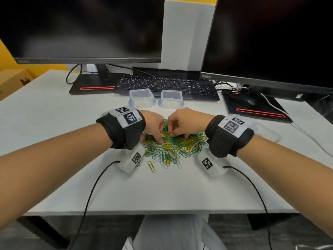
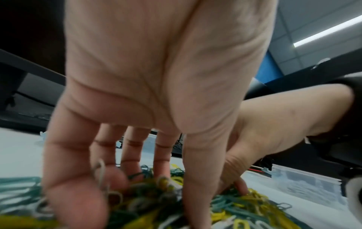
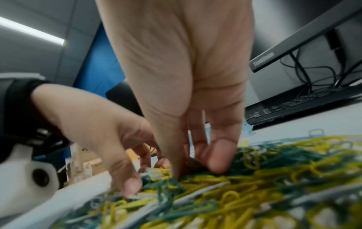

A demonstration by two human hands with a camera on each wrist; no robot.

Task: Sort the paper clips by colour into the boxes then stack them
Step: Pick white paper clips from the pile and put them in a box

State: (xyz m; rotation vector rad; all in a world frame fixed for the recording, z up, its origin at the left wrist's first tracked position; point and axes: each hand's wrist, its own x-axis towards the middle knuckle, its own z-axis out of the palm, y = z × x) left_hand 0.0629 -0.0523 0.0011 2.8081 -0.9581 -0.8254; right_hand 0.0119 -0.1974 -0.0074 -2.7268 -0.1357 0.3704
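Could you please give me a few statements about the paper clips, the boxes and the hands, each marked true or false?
1. Both hands are down in the pile of paper clips. True: the left hand and the right hand both reach into it.
2. The two clear plastic boxes already hold sorted clips. False: both look empty, and the right-hand box too.
3. The pile mixes yellow, green and white clips. True.
4. The boxes are stacked one on the other. False: they stand side by side in front of the keyboard.
5. One yellow paper clip lies apart at the near edge of the pile. True.
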